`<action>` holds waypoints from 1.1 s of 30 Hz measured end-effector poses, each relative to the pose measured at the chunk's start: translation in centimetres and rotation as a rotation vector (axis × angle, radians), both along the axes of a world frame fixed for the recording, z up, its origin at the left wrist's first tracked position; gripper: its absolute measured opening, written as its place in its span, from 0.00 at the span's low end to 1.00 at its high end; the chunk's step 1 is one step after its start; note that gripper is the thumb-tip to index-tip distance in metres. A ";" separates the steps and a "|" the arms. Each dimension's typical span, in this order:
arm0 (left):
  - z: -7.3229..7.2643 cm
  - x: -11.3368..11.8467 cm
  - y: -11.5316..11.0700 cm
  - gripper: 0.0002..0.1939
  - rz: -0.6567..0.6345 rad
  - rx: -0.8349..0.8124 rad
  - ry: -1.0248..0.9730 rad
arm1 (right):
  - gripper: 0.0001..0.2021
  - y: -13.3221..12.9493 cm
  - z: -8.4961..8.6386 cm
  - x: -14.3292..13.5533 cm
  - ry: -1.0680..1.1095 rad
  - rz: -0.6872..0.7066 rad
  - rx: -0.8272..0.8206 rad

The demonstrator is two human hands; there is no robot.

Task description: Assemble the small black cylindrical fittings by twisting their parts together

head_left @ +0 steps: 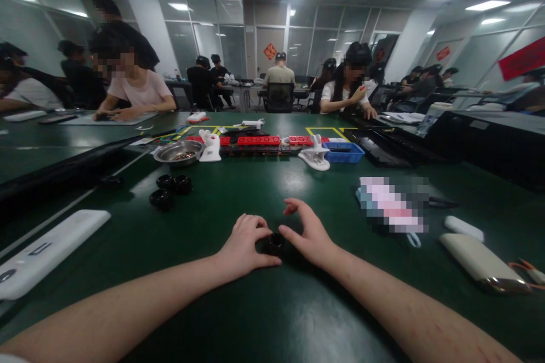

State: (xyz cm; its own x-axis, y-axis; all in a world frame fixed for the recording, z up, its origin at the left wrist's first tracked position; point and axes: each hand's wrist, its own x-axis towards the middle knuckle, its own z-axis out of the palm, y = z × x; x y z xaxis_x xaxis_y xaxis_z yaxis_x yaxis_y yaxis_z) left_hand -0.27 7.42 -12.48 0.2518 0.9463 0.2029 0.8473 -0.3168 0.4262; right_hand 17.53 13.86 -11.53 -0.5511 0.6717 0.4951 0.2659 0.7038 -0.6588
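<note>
A small black round piece with a hollow top (276, 243) is on the green table in front of me. My left hand (246, 244) is curled about its left side, thumb in front and fingers behind. Just right of it, my right hand (310, 237) is held with thumb and fingers apart, holding nothing. Several similar black round pieces (162, 199) form a cluster farther off to the left. Whether my right thumb touches the piece cannot be made out.
Farther back are a metal bowl (179, 152) of small parts, red strips (259, 140), white clamps (315, 154) and a blue tray (344, 153). A long white device (55, 247) lies left; a beige case (483, 261) lies right. Other people sit across the table.
</note>
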 end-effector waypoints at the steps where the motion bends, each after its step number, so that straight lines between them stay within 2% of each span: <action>1: 0.0 0.0 0.1 0.21 0.000 -0.001 -0.004 | 0.23 -0.4 0.2 -0.1 -0.054 0.031 0.007; 4: 0.0 0.1 0.7 0.20 0.002 0.001 -0.008 | 0.27 -1.3 0.6 -0.4 -0.179 0.060 0.011; 6: 0.0 0.2 0.9 0.19 -0.005 0.005 -0.007 | 0.27 -1.7 0.9 -0.4 -0.206 0.075 -0.007; 11: -0.5 0.0 1.0 0.21 -0.002 0.004 -0.036 | 0.30 -2.2 1.6 -0.2 -0.198 0.261 -0.017; 13: -0.7 -0.1 1.1 0.20 -0.011 0.008 -0.039 | 0.31 -2.3 1.5 -0.3 -0.200 0.227 0.011; 15: -0.9 -0.1 1.1 0.19 -0.018 0.018 -0.032 | 0.30 -2.4 1.4 -0.6 -0.205 0.126 0.023; 18: -0.8 -0.1 1.1 0.19 -0.012 0.028 -0.032 | 0.24 -2.3 1.1 -0.9 -0.210 0.037 0.006; 20: -0.8 -0.1 1.1 0.20 -0.008 0.024 -0.042 | 0.23 -2.3 1.0 -0.8 -0.191 0.098 0.004; 22: -0.8 -0.2 1.2 0.22 -0.012 0.020 -0.047 | 0.26 -2.4 1.2 -0.6 -0.165 0.203 0.023; 25: -1.0 -0.2 1.3 0.23 -0.015 0.022 -0.047 | 0.27 -2.7 2.3 -0.4 -0.134 0.258 0.087; 28: -1.1 -0.2 1.2 0.21 -0.003 0.040 -0.060 | 0.22 -4.1 4.6 -0.1 -0.053 0.229 0.192; 31: -1.0 -0.1 1.0 0.19 -0.002 0.052 -0.076 | 0.15 -6.8 6.7 1.1 0.008 0.320 0.271; 33: -0.8 -0.1 0.9 0.20 -0.014 0.040 -0.080 | 0.06 -9.0 7.0 2.8 -0.025 0.350 0.239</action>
